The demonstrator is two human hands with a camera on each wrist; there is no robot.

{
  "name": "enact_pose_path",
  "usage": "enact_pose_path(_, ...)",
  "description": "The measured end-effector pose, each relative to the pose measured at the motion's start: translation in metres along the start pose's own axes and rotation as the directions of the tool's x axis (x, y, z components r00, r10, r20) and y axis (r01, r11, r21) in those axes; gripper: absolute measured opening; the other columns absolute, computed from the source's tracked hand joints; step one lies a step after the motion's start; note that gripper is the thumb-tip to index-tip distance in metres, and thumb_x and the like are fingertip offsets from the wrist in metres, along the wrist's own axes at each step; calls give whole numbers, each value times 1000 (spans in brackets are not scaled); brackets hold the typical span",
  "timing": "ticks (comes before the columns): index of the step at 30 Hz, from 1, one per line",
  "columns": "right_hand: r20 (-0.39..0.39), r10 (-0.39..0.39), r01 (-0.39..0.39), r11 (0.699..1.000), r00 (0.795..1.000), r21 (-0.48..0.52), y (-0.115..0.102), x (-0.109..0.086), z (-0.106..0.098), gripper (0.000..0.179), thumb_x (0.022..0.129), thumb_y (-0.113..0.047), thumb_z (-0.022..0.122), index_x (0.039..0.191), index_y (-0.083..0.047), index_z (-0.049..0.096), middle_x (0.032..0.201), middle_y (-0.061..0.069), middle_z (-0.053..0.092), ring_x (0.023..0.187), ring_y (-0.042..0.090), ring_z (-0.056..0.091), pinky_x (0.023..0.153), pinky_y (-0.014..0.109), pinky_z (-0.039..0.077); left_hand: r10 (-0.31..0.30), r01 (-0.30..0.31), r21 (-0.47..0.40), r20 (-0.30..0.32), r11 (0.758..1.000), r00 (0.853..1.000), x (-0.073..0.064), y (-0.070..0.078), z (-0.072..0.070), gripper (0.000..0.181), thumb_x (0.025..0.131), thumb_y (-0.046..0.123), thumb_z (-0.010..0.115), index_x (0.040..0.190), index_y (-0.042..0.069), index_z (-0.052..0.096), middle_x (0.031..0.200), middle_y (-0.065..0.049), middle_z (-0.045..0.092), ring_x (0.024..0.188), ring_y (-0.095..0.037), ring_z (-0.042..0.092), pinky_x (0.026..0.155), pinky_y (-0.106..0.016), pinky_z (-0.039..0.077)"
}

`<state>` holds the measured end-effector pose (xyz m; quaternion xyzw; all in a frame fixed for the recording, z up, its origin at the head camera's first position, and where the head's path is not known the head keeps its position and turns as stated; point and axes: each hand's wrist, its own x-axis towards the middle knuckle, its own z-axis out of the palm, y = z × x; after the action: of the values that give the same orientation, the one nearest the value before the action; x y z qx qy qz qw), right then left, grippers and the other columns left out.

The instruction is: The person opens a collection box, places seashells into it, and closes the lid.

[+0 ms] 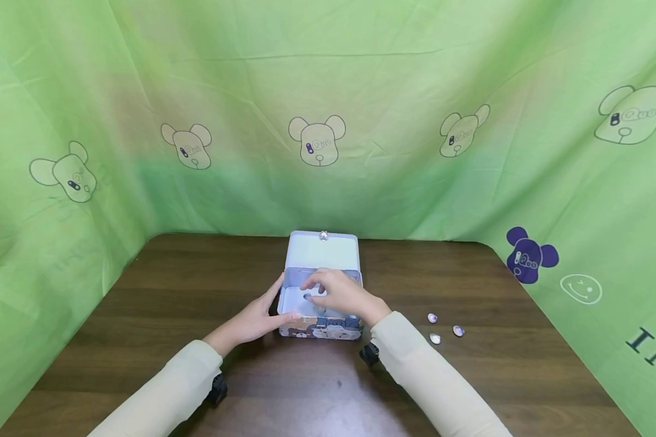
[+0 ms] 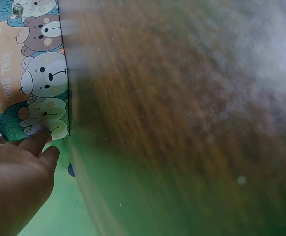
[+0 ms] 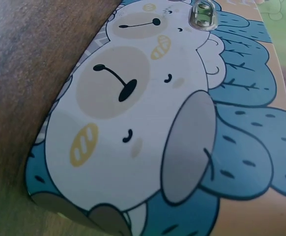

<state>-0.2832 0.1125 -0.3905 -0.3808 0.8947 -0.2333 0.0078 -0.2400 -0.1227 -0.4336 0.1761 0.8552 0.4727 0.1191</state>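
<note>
A tin box [image 1: 319, 331] printed with cartoon bears stands on the table, its pale lid [image 1: 322, 250] swung up at the back. My left hand [image 1: 257, 318] grips the box's left front corner, thumb along the front rim and fingers on the left side. In the left wrist view, fingertips [image 2: 37, 140] touch the printed wall. My right hand [image 1: 341, 294] reaches over the opening, thumb and forefinger apart, with a small dark shell-like piece [image 1: 307, 297] by the thumb tip. The right wrist view shows only the box front [image 3: 133, 108], not the fingers.
Three small white-and-purple seashells [image 1: 434, 338] lie on the brown wooden table [image 1: 197, 273] to the right of the box, near the right sleeve [image 1: 421, 364]. A green cloth [image 1: 240, 194] with cartoon heads hangs behind and along both sides. Dark wrist cameras [image 1: 217, 388] sit under the sleeves.
</note>
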Motion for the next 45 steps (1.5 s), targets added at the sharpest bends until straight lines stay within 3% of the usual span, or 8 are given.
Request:
enact_pose_path(7,19,19,-19,1000,1000,-10,-2,1,-1,24,93,-13,71,117,-10,72,115,2,69,98,21,65,85,36,52,8,-8,-7,-10,1000,1000,0,-1,0,102,92,50,71,163,25,2,165,-11,17,144,-35,30,108,-63,29)
enact_pose_path(17,13,-40,40,999,999,10,-1,-10,-12,22,91,-7,69,113,-5,73,111,5,69,98,22,65,84,34,52,2,-2,-11,-10,1000,1000,1,-2,1,102,91,49,72,163,24,3,164,-11,19,144,-36,30,108,-63,30)
enact_pose_path(25,11,-11,12,998,1000,-56,2,-23,-25,20,93,-13,71,113,-10,73,113,0,69,96,21,65,83,35,52,4,-4,-8,-5,1000,1000,2,-2,1,102,91,49,71,163,25,3,165,-11,18,146,-36,27,110,-61,28)
enact_pose_path(35,-28,-26,25,998,999,-51,17,-48,-45,20,92,-10,71,111,-9,73,107,-1,69,91,17,63,78,31,51,-11,11,22,-5,1000,1000,2,-1,1,104,91,52,71,163,26,1,166,-5,12,148,-33,20,112,-59,25)
enact_pose_path(45,-50,47,-48,999,998,-16,42,-89,-60,19,91,-8,72,110,-7,74,101,0,68,92,16,66,80,34,54,2,-2,16,-5,1000,1000,1,-1,0,104,90,53,71,163,27,0,166,-3,10,149,-31,18,113,-59,24)
